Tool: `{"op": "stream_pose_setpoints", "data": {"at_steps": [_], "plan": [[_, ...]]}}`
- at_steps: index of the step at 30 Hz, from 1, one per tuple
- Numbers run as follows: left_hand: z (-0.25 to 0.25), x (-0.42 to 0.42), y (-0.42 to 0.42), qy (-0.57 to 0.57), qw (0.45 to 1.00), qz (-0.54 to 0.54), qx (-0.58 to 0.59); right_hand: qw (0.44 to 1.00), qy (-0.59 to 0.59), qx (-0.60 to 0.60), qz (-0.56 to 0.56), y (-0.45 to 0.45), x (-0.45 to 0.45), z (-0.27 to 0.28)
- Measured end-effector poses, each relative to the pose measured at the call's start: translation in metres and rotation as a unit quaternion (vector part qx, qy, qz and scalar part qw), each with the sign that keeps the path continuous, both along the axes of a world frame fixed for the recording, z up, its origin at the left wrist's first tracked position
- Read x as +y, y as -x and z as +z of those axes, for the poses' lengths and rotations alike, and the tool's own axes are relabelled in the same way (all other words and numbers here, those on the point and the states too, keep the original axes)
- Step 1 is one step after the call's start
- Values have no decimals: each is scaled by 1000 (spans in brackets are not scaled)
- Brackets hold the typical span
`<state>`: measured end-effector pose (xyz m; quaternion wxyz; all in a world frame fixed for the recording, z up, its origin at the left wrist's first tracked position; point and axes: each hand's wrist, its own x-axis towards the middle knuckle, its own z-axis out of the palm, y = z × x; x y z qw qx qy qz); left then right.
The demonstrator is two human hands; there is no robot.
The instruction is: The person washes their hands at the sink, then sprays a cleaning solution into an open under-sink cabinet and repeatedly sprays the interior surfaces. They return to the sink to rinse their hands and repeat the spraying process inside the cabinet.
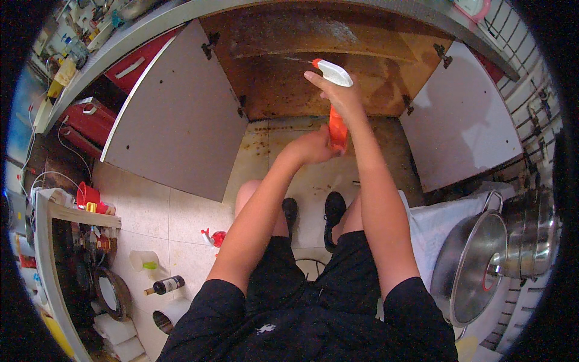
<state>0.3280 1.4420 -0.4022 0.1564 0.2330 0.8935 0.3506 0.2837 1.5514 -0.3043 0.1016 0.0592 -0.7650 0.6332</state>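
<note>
An orange spray bottle point(337, 129) with a white and red trigger head is held upright in front of an open base cabinet. My right hand point(341, 92) grips it around the neck just below the head, its thumb or a finger sticking out to the left. Around the bottle's lower part my left hand point(316, 145) is closed. A thin jet of liquid leaves the nozzle towards the left. Inside the cabinet, the brown wooden panel point(289, 86) is stained, and a whitish wet patch shows on its upper part.
Open cabinet doors stand at the left point(181, 113) and right point(461, 117). On the floor at left are a red-topped bottle point(219, 238), a plastic cup point(142, 261), a dark glass bottle point(168, 285) and a metal cylinder point(172, 313). A large steel pot point(479, 267) stands at right.
</note>
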Motion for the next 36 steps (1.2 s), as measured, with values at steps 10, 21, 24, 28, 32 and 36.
{"op": "stream_pose_setpoints", "data": {"at_steps": [10, 21, 24, 28, 32, 36], "plan": [[15, -2, -11, 16, 1000, 11, -18, 1000, -2, -19, -25, -3, 0, 7], [71, -20, -21, 36, 996, 64, -56, 992, 119, 10, -37, -12, 29, 12], [64, -21, -23, -90, 994, 43, -54, 972, 225, -19, 59, -23, 40, 25], [64, -17, -26, -251, 962, -12, -106, 911, 357, 8, 207, -37, 62, 29], [69, -8, -24, -247, 964, 1, -97, 928, 364, 48, 59, -40, 59, 33], [54, 23, -31, -227, 972, 55, 32, 941, 201, 119, -244, -42, 56, 28]]}}
